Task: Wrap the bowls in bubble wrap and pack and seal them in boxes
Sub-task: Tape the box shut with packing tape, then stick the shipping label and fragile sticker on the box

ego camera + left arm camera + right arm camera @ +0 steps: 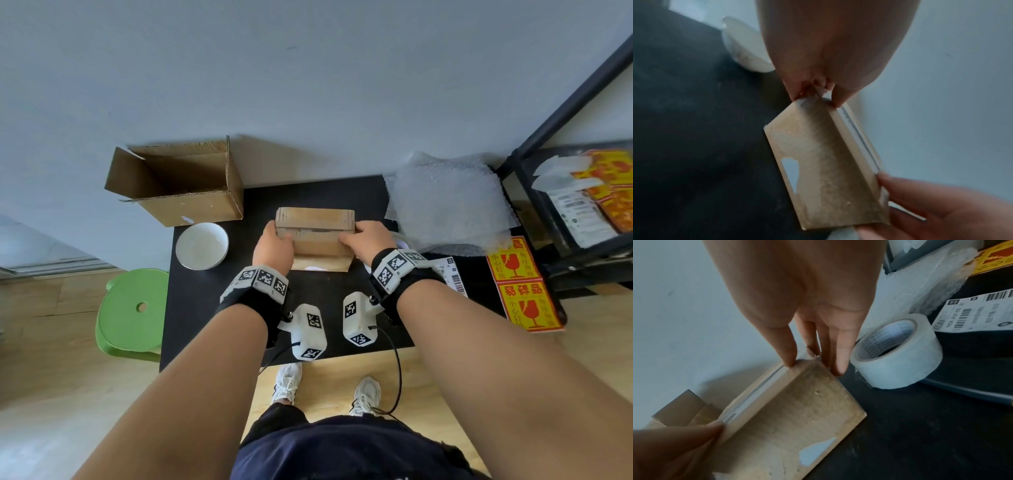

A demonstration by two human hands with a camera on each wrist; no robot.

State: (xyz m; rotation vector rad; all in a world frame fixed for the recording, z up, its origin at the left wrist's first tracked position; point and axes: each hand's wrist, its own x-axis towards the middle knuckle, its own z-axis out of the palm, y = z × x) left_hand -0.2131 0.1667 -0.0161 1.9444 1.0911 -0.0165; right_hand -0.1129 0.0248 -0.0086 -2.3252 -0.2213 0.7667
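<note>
Black table (212, 308) carrying everything. Open cardboard box (191, 202) sitting at the table's far left corner, flaps up. Bubble wrap (448, 205) lying piled at the table's far right corner. Small cardboard box (315, 236) standing at the table's middle, flaps folded shut, tape strip running along the top seam. White bowl (202, 245) resting unwrapped on the table, just left of the small box and in front of the open box. Tape roll (898, 353) lying on the table just right of the small box. Left hand (274, 245) gripping the small box's left end, fingers curled over the top edge. Right hand (370, 240) gripping the right end, thumb and fingertips (838, 368) pinching the top corner.
</note>
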